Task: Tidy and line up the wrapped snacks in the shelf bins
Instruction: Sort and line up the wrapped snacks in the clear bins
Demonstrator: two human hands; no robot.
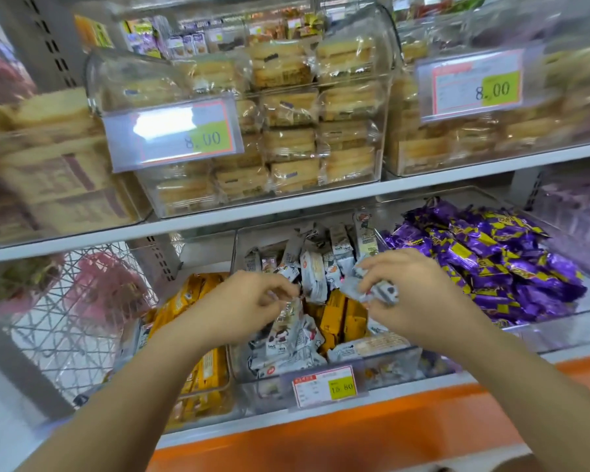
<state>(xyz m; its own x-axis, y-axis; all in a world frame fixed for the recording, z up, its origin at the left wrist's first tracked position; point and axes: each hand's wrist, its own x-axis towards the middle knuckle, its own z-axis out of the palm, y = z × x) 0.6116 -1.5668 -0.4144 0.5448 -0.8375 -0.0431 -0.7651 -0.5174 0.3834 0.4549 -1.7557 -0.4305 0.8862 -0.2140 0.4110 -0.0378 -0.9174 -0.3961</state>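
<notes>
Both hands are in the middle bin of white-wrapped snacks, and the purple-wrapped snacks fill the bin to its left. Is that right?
No. The head view shows the purple-wrapped snacks in the bin to its right. The left hand and right hand are in the middle bin of white-wrapped snacks.

The left hand point(246, 301) and right hand point(416, 298) are bare, and so are the left forearm point(143, 386) and right forearm point(511, 379) — uncovered right to the frame's lower edge. The fingers are slim; the nails seem short and plain, though blur softens them.
</notes>
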